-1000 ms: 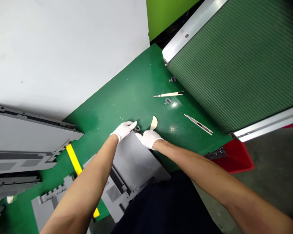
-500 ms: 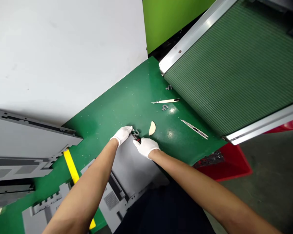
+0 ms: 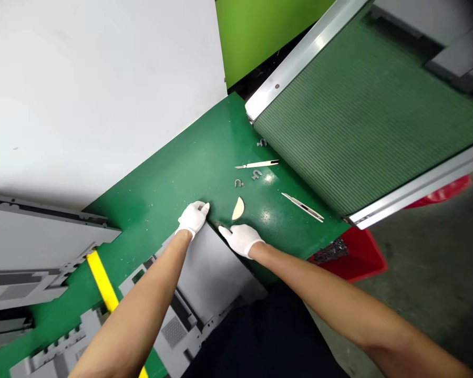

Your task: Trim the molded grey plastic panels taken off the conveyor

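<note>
My left hand (image 3: 194, 216), in a white glove, has its fingers closed at the upper corner of a grey plastic panel (image 3: 216, 273). My right hand (image 3: 242, 240), gloved too, is at the panel's right edge, closed around small pliers; only their dark tip (image 3: 217, 224) shows past the thumb. Just beyond the hands, a small grey hook-shaped piece (image 3: 238, 183) lies on the green table (image 3: 161, 178). Near it are a cream half-round piece (image 3: 238, 208) and another grey hook piece (image 3: 256, 174).
Two craft knives, one white-handled (image 3: 258, 164) and one slimmer (image 3: 302, 207), lie to the right. Beyond them rises a ribbed green conveyor (image 3: 339, 115). A red bin (image 3: 368, 257) with grey scraps stands below the table edge. More grey panels (image 3: 43, 236) are at left by a yellow strip (image 3: 102, 278).
The grey hook piece that was between my hands now lies on the table beyond them. My left hand has settled on the panel corner, and the hands are slightly farther apart. The view has shifted a little.
</note>
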